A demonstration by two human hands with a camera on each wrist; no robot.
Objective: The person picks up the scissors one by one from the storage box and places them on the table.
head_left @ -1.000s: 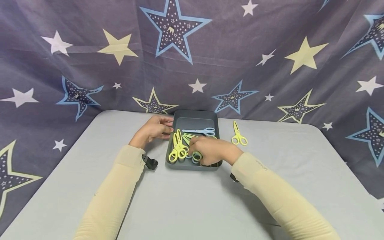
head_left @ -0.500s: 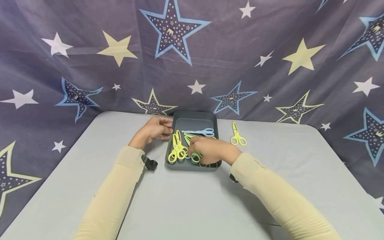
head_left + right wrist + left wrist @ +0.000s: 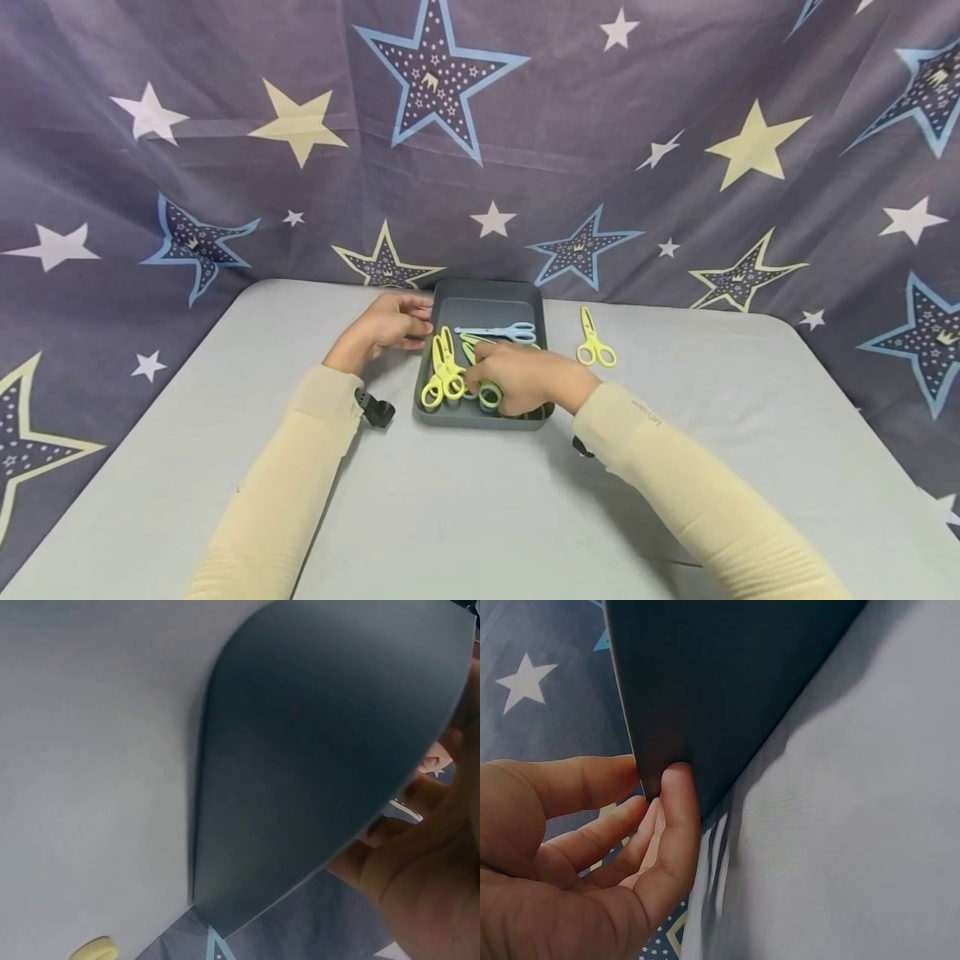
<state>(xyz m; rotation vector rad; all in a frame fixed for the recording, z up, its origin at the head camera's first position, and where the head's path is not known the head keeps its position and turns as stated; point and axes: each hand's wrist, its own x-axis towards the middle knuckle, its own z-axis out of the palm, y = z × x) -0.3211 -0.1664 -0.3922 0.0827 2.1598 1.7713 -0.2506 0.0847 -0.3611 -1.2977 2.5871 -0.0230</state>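
Note:
In the head view a dark grey tray [image 3: 487,310] holds several scissors. My left hand [image 3: 385,323] is at its left side, and in the left wrist view its straight fingers [image 3: 676,817] touch the tray's outer wall and rim. My right hand [image 3: 521,377] reaches down into the tray, fingers curled round green scissors [image 3: 491,396], whose loops show beside the fingers while the rest is mostly hidden. Two pairs of yellow scissors [image 3: 447,367] lie at the tray's left. Light blue scissors [image 3: 498,331] lie crosswise beyond the right hand. Green blades [image 3: 474,339] stick out just past the knuckles.
One pair of yellow scissors [image 3: 595,342] lies on the white table [image 3: 450,508], right of the tray. Behind the table's far edge hangs a purple-grey curtain [image 3: 510,167] with stars. The tray stands near that edge.

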